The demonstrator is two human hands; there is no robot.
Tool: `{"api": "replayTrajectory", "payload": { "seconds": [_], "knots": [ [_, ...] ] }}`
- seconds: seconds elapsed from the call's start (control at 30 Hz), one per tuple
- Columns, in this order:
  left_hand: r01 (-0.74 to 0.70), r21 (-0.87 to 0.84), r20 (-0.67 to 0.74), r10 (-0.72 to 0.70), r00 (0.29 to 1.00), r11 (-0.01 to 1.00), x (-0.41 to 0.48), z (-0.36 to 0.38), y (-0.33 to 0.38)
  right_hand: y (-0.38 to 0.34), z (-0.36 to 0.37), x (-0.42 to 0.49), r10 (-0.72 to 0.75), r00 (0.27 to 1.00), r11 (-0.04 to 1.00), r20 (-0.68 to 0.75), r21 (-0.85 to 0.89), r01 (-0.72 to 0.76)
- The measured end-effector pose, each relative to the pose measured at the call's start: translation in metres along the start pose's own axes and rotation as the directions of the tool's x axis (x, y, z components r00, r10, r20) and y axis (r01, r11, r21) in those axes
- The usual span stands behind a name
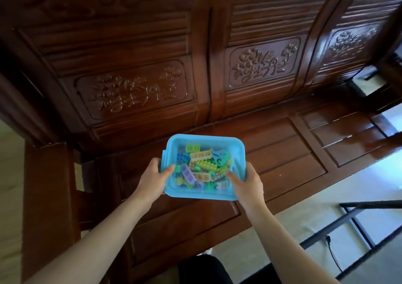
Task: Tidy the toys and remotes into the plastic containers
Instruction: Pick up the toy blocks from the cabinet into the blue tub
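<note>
A light blue plastic container [196,193] sits in the middle of the view, over the seat of a carved wooden bench [282,149]. It is filled with several pastel toy bricks [202,166] in yellow, green, purple and blue. My left hand [155,179] grips its left rim, thumb over the edge. My right hand [245,181] grips the right rim, thumb inside against the bricks. Whether the container rests on the seat or is held just above it, I cannot tell. No remotes are in view.
The bench's tall carved backrest [134,92] rises behind the container, and its armrest [47,186] stands at the left. A black metal frame [356,214] and a black cable [332,255] lie on the pale floor at the lower right.
</note>
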State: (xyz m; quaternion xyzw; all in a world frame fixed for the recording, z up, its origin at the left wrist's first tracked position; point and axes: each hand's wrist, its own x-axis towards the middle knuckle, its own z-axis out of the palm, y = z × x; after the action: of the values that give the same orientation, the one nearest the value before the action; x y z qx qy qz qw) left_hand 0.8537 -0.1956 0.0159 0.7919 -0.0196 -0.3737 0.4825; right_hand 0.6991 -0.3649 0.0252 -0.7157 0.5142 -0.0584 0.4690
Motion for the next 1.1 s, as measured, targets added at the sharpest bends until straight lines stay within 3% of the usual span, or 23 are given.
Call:
{"api": "replayTrajectory", "payload": {
  "seconds": [0.23,0.4,0.57,0.7,0.83,1.1],
  "knots": [
    [-0.095,0.051,0.056,0.092,0.994,0.994,-0.038,-0.087,-0.026,-0.018,0.057,-0.083,0.073,0.996,0.994,-0.047,0.088,-0.069],
    [-0.087,0.064,0.038,0.085,0.996,0.994,-0.073,-0.163,-0.061,-0.030,0.118,-0.153,0.073,0.997,0.992,-0.017,0.104,-0.071],
    [-0.070,0.050,0.072,0.066,0.995,0.996,-0.094,-0.193,-0.078,-0.027,0.140,-0.204,0.084,0.991,0.992,-0.108,0.098,-0.074],
    [-0.064,0.068,0.110,0.056,0.992,0.996,-0.111,-0.179,-0.075,-0.015,0.134,-0.240,0.161,0.960,0.978,-0.228,0.165,-0.125],
    [-0.113,0.126,0.250,0.078,0.965,0.986,-0.137,-0.136,-0.071,0.020,0.100,-0.274,0.259,0.900,0.958,-0.352,0.208,-0.195],
    [-0.340,0.283,0.574,0.125,0.809,0.897,-0.192,-0.040,-0.080,0.090,0.026,-0.347,0.436,0.730,0.896,-0.527,0.326,-0.300]
  ]
}}
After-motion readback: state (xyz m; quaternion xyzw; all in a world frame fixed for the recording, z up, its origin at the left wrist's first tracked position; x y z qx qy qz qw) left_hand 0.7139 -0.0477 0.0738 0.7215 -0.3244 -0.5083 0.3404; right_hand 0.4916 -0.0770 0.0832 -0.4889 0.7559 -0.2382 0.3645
